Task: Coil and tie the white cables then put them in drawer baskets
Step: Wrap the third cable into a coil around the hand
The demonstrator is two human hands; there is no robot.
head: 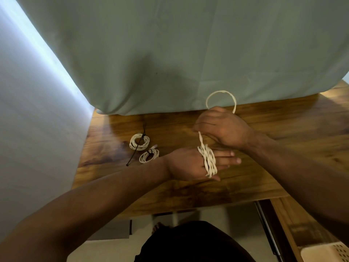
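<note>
Dark garment (188, 242), bottom centre, on the person's body below both bare forearms.

Left hand (186, 163): held flat over the bench (283, 120), fingers straight and pointing right, nothing clenched. White cable (208, 161) is wound several turns round these fingers, just past the knuckles.

Right hand (221, 127): above and behind the left, fingers curled, grasping the same white cable. One strand runs taut from the wraps up into this fist; beyond the fist the cable arches up in a ring against the cloth.

First finished coil (139, 141): white, lying flat on the bench, well to the left of the hands. Long black tie (132, 157) passes through it and trails toward the front edge.

Second finished coil (149, 155): white, smaller, just beside the first, bound by a short black tie.

Grey-green cloth (170, 53): hangs behind the bench, hem resting on the top.

White panel (28, 129): left side.

Perforated basket (324, 252): bottom right corner, pale, beside a wooden board, partly out of frame.
</note>
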